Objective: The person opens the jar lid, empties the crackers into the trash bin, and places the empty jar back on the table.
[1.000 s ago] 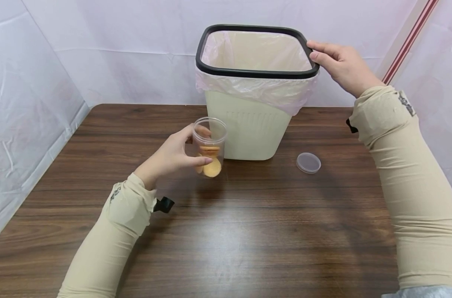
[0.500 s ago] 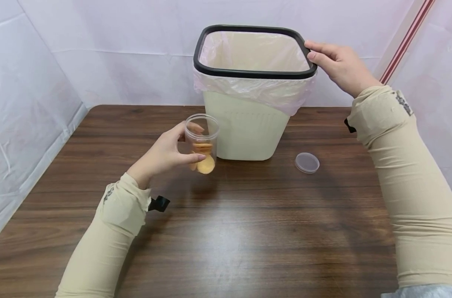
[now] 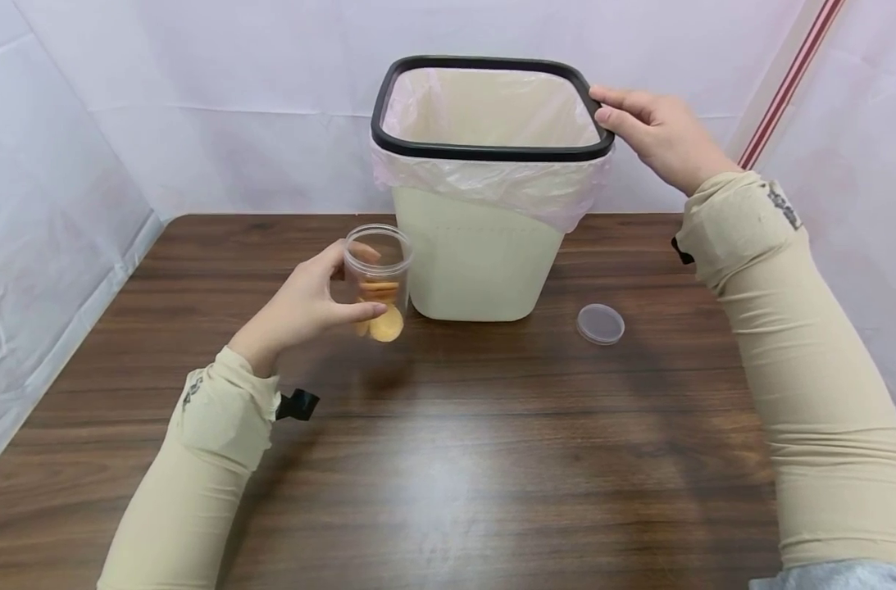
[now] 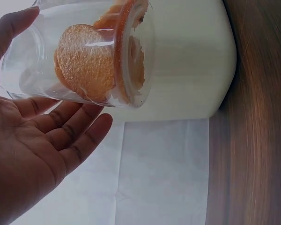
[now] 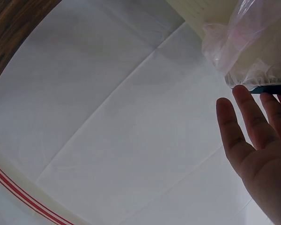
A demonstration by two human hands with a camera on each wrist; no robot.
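My left hand [image 3: 297,303] grips a clear plastic jar [image 3: 399,283] around its side, thumb in front and fingers behind. The jar is upright, without a lid, and hangs above the table just left of the bin. Round golden crackers [image 4: 84,58] lie in its lower part. At the back of the table stands a cream trash bin [image 3: 477,254], lined with a pinkish plastic bag [image 3: 492,180] under a black rim [image 3: 492,152]. My right hand [image 3: 665,139] rests at the rim's right side, its fingers nearly straight; in the right wrist view they overlap the bag's edge.
A clear round lid [image 3: 600,324] lies flat on the dark wooden table [image 3: 492,459], right of the bin. White sheeting [image 3: 256,156] hangs behind the table and at both sides. A red-striped strip [image 3: 790,86] runs down at the right.
My left hand has moved left and slightly up with the jar, away from the bin's front. The right hand stays at the rim. The whole head view has shifted a little.
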